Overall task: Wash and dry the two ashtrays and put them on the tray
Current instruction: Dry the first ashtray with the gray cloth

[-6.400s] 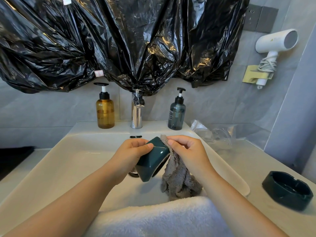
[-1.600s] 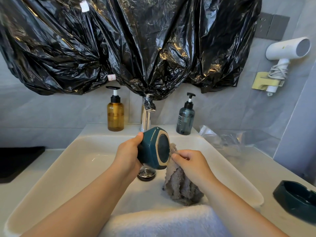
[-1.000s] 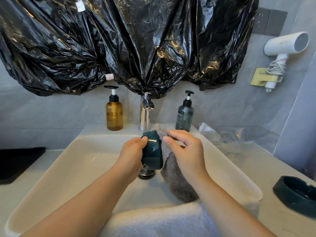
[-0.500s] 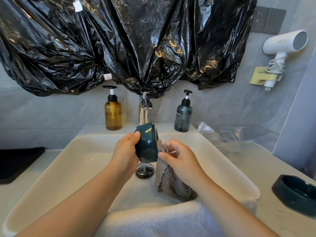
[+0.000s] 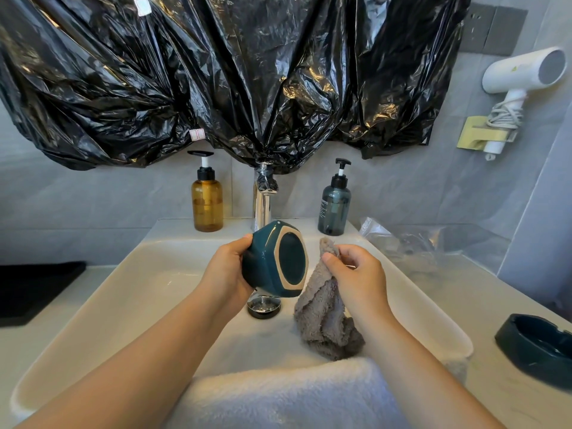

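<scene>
My left hand [image 5: 227, 272] grips a dark teal ashtray [image 5: 272, 260] on its side above the white sink [image 5: 130, 292], its unglazed-rimmed underside facing right. My right hand [image 5: 356, 274] pinches the top of a grey cloth [image 5: 323, 317], which hangs down into the basin just right of the ashtray, a small gap between them. A second dark ashtray [image 5: 537, 345] sits upright on the counter at the far right. A dark tray [image 5: 34, 289] lies on the counter at the far left.
A chrome tap [image 5: 263, 202] stands behind the basin between an amber pump bottle [image 5: 206, 199] and a grey-blue pump bottle [image 5: 335, 205]. A white towel [image 5: 278, 394] drapes over the sink's near edge. Clear plastic bag [image 5: 411, 246] lies at right. The drain [image 5: 263, 306] sits below the ashtray.
My left hand has turned the ashtray so its base faces right. My right hand has drawn the cloth off it, a little to the right.
</scene>
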